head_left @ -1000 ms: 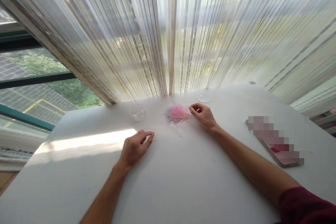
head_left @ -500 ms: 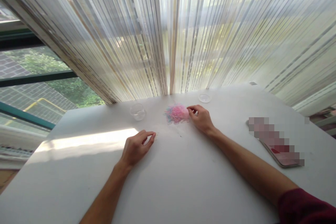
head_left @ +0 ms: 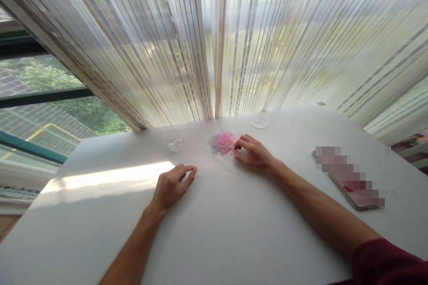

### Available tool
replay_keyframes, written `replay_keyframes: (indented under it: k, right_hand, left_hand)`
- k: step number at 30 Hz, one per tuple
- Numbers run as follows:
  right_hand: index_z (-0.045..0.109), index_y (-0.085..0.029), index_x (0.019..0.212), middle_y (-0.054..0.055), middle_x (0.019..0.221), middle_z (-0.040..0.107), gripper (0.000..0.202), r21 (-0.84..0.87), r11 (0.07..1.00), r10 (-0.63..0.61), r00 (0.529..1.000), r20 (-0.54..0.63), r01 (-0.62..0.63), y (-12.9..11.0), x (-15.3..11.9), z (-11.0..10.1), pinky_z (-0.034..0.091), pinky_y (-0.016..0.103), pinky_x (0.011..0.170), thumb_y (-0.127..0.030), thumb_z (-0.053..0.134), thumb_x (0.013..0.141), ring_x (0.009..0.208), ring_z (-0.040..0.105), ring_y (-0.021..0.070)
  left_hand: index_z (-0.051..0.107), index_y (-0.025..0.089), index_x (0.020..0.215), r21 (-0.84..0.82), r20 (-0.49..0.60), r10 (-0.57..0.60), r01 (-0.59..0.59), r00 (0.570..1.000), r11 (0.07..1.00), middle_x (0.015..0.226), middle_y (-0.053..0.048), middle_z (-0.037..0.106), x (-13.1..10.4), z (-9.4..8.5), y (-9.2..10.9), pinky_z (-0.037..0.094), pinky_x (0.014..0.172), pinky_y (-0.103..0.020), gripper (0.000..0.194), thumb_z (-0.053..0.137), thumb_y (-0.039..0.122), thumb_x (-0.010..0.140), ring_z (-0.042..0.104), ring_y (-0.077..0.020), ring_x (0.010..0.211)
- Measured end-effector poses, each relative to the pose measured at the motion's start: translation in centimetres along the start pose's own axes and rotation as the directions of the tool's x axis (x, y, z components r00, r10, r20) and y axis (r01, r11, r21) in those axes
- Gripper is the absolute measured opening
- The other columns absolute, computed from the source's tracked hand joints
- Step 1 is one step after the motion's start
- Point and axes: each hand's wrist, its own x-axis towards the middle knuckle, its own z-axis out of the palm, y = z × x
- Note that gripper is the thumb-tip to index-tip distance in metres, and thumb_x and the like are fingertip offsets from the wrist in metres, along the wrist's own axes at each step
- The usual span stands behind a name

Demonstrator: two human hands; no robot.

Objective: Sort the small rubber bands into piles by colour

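A heap of small pastel elastic bands [head_left: 222, 143], mostly pink with some blue, lies on the white table [head_left: 214, 231]. My right hand [head_left: 251, 151] is at the heap's right edge, thumb and forefinger pinched together. What its fingertips hold, if anything, is too small to make out. Nearer to me and to the left, my left hand [head_left: 174, 185] rests on the table, its thumb and forefinger closed on a small pale yellow elastic band [head_left: 198, 171]. A clear round tub [head_left: 174, 141] stands left of the heap. Its clear lid [head_left: 260, 122] lies behind my right hand.
A phone-like flat object [head_left: 349, 180], partly blurred out, lies on the right of the table. Strip curtains [head_left: 214, 44] hang along the back edge. A window [head_left: 43, 93] is at the left, and a bright patch of sunlight falls on the table's left side.
My right hand has drawn slightly towards me and left along the heap's right edge, its fingertips now lower. My left hand keeps its pinch in nearly the same place.
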Motion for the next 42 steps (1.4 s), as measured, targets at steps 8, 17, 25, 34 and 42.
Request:
replay_keyframes:
  k: [8,17,25,34,42]
  right_hand:
    - [0.065,-0.021,0.081,0.006,0.082,0.064,0.011,-0.06,0.998,0.003,0.998,0.055,0.0,-0.1,-0.1,0.3,0.048,0.032,0.075,-0.013,0.057,0.081,0.08,0.056,0.0208]
    - [0.062,-0.022,0.084,0.005,0.08,0.063,0.011,0.048,0.987,-0.145,0.979,-0.144,0.153,-1.5,0.0,0.9,0.05,0.031,0.073,-0.013,0.056,0.085,0.079,0.056,0.0188]
    - [0.061,-0.021,0.084,0.003,0.075,0.062,0.008,0.184,0.935,-0.279,0.948,-0.151,0.304,-5.8,-0.3,2.7,0.048,0.028,0.067,-0.013,0.059,0.086,0.072,0.054,0.0162]
    - [0.062,-0.021,0.084,0.003,0.074,0.062,0.008,0.25,0.922,-0.268,0.954,-0.136,0.294,-6.5,-0.5,3.0,0.048,0.027,0.066,-0.014,0.06,0.086,0.071,0.054,0.0156]
    - [0.063,-0.021,0.084,0.003,0.074,0.062,0.006,0.262,0.917,-0.273,0.953,-0.132,0.299,-6.3,-0.6,3.4,0.048,0.026,0.065,-0.015,0.061,0.086,0.07,0.054,0.0151]
  left_hand:
    - [0.074,0.018,0.092,-0.004,-0.019,0.032,-0.032,0.999,0.999,0.066,0.002,0.06,0.0,0.0,0.1,0.039,0.057,-0.02,0.028,0.052,0.035,0.097,0.049,-0.0079,0.052]
    - [0.073,0.018,0.095,-0.047,-0.033,0.037,-0.039,0.999,0.998,0.066,0.002,0.058,0.0,0.1,0.6,0.04,0.056,-0.019,0.026,0.052,0.033,0.097,0.049,-0.0073,0.053]
    - [0.069,0.017,0.112,-0.113,-0.068,0.134,-0.141,0.989,0.984,0.066,0.003,0.056,-0.4,1.0,2.2,0.039,0.054,-0.019,0.024,0.061,0.029,0.094,0.048,-0.0073,0.054]
    - [0.072,0.018,0.1,-0.14,-0.071,0.175,-0.184,0.982,0.973,0.065,0.003,0.056,-0.3,1.1,2.1,0.037,0.052,-0.019,0.014,0.061,0.025,0.094,0.046,-0.0067,0.052]
    - [0.073,0.019,0.1,-0.136,-0.076,0.194,-0.202,0.978,0.97,0.063,0.004,0.053,-0.3,1.1,2.0,0.038,0.053,-0.019,0.015,0.06,0.024,0.094,0.047,-0.0071,0.052]
